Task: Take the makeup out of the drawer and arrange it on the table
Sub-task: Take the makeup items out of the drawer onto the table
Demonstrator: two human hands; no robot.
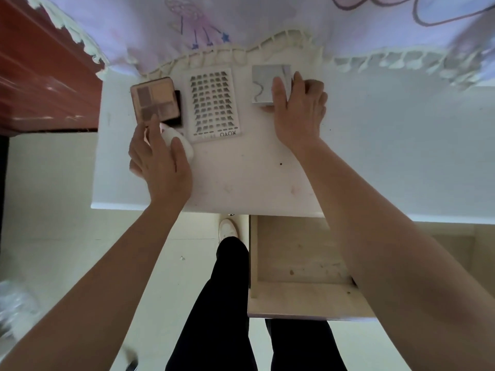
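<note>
On the white table (241,178) lie three makeup items in a row near the far edge. At the left is a brown eyeshadow palette (154,101) stacked on a dark case. A white card of false lashes (213,102) lies in the middle. At the right is a grey marbled compact (263,84). My left hand (158,159) grips a small white rounded item (182,144) just below the palette, its forefinger touching the palette's near edge. My right hand (297,108) holds the grey compact's right side, thumb at its near edge. The wooden drawer (294,263) stands pulled out below the table, with nothing seen inside.
A pale lilac curtain with a fringed hem (267,28) hangs over the table's far edge. A red-brown wall or cabinet (40,76) stands at the left. My legs in black trousers (227,303) and a white shoe (227,228) are beside the drawer.
</note>
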